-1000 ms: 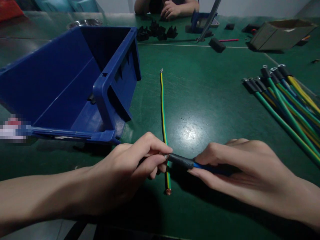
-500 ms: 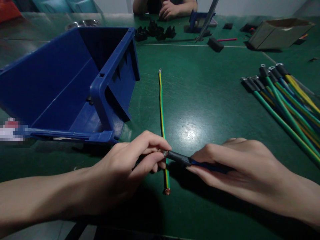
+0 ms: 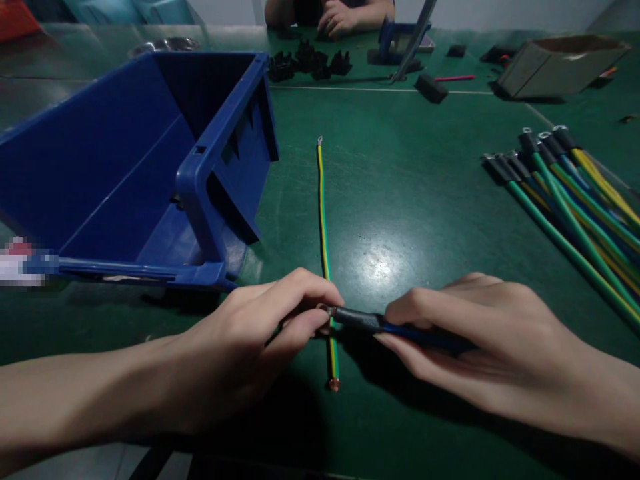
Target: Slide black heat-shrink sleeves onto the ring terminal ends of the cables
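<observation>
My left hand [image 3: 280, 327] pinches the metal lug at the end of a blue cable [image 3: 410, 332]. A black sleeve [image 3: 357, 319] covers the cable just behind the lug. My right hand [image 3: 465, 333] is closed around the blue cable to the right of the sleeve. Beneath the hands a yellow-green wire [image 3: 323, 213] lies lengthwise on the green table, with a small lug at its far end and bare copper at its near end. The fingertips of my left hand partly hide the lug.
A large blue bin [image 3: 120, 160] stands at the left. Several lugged cables [image 3: 575, 200] lie at the right. Farther back are black parts [image 3: 310, 61], a grey box [image 3: 560, 67], a black block [image 3: 431, 88], a metal bar [image 3: 415, 40] and another person's hand [image 3: 337, 19].
The fingers of my left hand have shifted slightly around the lug, and more of it shows. The sleeve is tilted a little less. The wire on the table has not moved.
</observation>
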Action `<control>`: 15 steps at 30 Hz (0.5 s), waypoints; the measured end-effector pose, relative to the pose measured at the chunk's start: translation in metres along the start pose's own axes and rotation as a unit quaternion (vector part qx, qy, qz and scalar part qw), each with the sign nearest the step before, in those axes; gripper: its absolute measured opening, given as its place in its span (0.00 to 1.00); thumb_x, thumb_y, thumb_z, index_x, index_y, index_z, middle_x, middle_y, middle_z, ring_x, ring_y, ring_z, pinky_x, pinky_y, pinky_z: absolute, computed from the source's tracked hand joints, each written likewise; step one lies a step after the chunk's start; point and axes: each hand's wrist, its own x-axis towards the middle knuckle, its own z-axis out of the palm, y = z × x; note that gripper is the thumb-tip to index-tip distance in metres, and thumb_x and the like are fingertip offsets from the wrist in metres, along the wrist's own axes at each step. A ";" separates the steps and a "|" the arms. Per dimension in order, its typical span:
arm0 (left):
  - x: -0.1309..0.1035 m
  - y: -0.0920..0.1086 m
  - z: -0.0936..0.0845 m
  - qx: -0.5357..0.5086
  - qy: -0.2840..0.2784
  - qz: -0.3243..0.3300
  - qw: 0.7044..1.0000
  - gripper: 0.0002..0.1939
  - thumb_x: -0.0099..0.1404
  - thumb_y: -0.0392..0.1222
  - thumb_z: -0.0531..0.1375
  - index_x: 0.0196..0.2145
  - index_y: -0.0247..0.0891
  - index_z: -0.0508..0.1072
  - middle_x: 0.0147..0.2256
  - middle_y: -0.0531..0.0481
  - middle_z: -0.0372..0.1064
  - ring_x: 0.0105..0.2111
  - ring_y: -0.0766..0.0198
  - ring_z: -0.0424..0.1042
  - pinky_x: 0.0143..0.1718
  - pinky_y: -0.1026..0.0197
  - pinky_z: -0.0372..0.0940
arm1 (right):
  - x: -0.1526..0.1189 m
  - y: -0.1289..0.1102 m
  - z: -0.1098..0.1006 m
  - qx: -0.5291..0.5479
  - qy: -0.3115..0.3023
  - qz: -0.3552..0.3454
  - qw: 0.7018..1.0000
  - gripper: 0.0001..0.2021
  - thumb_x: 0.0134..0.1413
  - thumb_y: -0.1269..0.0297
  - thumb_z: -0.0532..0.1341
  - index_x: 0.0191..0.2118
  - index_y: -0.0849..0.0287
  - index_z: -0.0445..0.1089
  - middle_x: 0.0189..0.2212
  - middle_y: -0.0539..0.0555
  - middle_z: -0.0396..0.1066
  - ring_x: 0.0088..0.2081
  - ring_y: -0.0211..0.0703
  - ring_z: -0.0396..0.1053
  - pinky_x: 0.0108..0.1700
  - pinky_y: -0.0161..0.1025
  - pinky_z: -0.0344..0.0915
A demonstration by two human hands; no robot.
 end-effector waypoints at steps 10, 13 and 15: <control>0.000 -0.001 0.001 -0.026 -0.008 -0.006 1.000 0.09 0.82 0.34 0.58 0.50 0.47 0.75 0.36 0.62 0.80 0.33 0.73 0.81 0.37 0.76 0.69 | 0.002 0.001 0.000 0.024 -0.021 0.015 0.999 0.11 0.80 0.62 0.58 0.40 0.55 0.70 0.20 0.42 0.65 0.17 0.32 0.60 0.22 0.36 0.52; -0.003 -0.002 0.001 -0.034 -0.017 -0.016 0.999 0.10 0.82 0.34 0.57 0.50 0.46 0.76 0.35 0.61 0.80 0.33 0.72 0.81 0.36 0.74 0.69 | 0.000 0.001 0.004 0.038 -0.031 0.017 0.999 0.12 0.81 0.62 0.57 0.38 0.53 0.65 0.18 0.40 0.60 0.16 0.33 0.58 0.22 0.36 0.49; -0.003 -0.002 -0.001 -0.043 -0.025 -0.016 0.999 0.09 0.82 0.35 0.56 0.50 0.44 0.76 0.35 0.59 0.81 0.33 0.70 0.82 0.36 0.72 0.70 | -0.001 0.002 0.006 0.048 -0.032 0.013 0.998 0.12 0.81 0.62 0.56 0.39 0.52 0.63 0.18 0.39 0.58 0.17 0.34 0.56 0.22 0.37 0.48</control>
